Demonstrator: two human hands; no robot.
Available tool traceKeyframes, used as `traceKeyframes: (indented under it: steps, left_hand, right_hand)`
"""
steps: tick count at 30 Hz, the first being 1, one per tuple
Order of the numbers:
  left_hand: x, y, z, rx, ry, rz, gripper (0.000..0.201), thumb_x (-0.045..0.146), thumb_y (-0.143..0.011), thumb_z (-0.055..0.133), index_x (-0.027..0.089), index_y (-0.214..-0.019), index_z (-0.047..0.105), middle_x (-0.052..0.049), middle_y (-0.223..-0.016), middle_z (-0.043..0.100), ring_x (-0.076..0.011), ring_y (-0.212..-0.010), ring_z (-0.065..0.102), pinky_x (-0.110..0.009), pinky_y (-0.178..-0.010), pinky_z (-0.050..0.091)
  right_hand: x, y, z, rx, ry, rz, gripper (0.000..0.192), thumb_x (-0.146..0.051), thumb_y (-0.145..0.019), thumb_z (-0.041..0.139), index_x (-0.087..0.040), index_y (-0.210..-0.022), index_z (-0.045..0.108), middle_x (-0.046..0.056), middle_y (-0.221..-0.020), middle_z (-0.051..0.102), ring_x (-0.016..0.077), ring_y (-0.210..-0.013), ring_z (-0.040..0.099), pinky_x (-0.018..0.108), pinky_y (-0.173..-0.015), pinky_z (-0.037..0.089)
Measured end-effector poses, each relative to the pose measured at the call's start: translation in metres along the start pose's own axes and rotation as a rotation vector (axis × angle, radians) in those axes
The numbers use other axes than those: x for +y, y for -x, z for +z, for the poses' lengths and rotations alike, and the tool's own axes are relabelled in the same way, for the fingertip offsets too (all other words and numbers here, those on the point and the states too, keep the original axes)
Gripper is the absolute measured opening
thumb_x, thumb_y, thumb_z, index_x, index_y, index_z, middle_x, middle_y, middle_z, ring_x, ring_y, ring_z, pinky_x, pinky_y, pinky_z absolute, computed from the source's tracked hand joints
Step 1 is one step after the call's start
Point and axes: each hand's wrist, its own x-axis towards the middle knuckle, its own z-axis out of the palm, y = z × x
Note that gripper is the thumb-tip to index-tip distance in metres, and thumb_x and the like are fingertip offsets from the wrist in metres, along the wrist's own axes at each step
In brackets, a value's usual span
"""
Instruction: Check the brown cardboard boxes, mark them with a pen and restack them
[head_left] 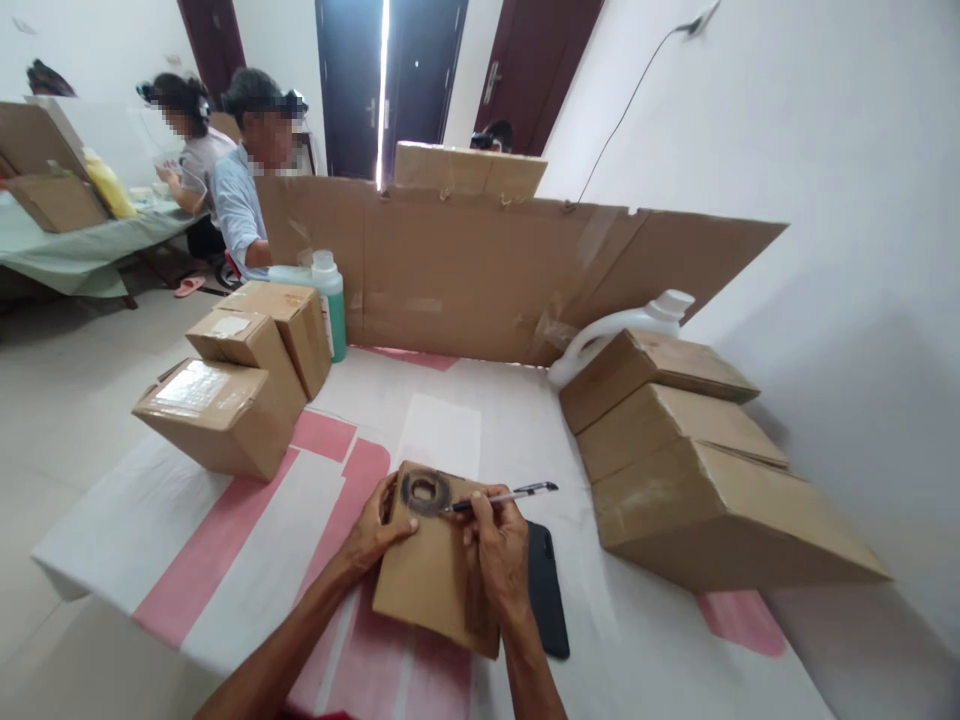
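The cloth-covered table (517,425) supports left boxes (259,345), right boxes (660,470), a green bottle (335,315), a white jug (626,320) and a dark phone (547,595).

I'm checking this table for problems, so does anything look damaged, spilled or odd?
One thing: the cardboard piece in the left hand bears a dark ring by the pen tip, odd against the plain brown. I can't tell whether the ring's middle is cut through. No spill shows.

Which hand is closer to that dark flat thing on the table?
The right hand. It holds a pen and is just beside the dark flat thing; the left hand is farther away, gripping the left edge of the cardboard.
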Motion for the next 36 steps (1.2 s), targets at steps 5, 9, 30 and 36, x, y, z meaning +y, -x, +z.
traceKeyframes:
  steps: [5,9,30,36]
  left_hand:
    - [-0.002,0.001,0.0,-0.009,0.019,0.006,0.084,0.043,-0.072,0.085,0.022,-0.145,0.049,-0.014,-0.147,0.058,-0.0351,-0.137,0.054,-0.048,-0.115,0.044]
    - [0.003,0.008,-0.005,-0.011,0.012,-0.012,0.087,0.041,-0.072,0.085,0.021,-0.148,0.047,-0.014,-0.15,0.056,-0.036,-0.139,0.052,-0.049,-0.114,0.045]
    - [0.01,0.012,-0.011,0.008,0.009,-0.05,0.079,0.041,-0.076,0.081,0.017,-0.145,0.051,-0.017,-0.148,0.059,-0.0385,-0.137,0.055,-0.049,-0.111,0.048]
    - [0.01,0.011,-0.011,0.016,-0.004,-0.04,0.078,0.041,-0.075,0.082,0.018,-0.144,0.053,-0.016,-0.147,0.06,-0.0381,-0.136,0.056,-0.048,-0.11,0.048]
  right_hand:
    - [-0.007,-0.049,-0.024,0.06,0.183,-0.074,0.048,-0.071,-0.085,0.06,-0.023,-0.087,0.056,0.003,-0.079,0.071,0.0156,-0.055,0.06,0.026,-0.046,0.043]
    - [0.0,-0.093,-0.04,0.16,0.492,-0.102,0.044,-0.069,-0.085,0.052,-0.026,-0.076,0.048,-0.002,-0.058,0.061,0.0175,-0.05,0.057,0.028,-0.049,0.041]
    - [0.017,0.028,-0.1,0.082,1.405,0.402,0.055,-0.061,-0.087,0.063,-0.012,-0.112,0.059,0.026,-0.116,0.064,0.045,-0.118,0.059,0.049,-0.084,0.049]
    - [0.025,0.024,-0.099,0.131,1.084,0.471,0.067,-0.06,-0.068,0.074,-0.01,-0.111,0.061,0.028,-0.115,0.069,0.0428,-0.108,0.067,0.043,-0.081,0.05]
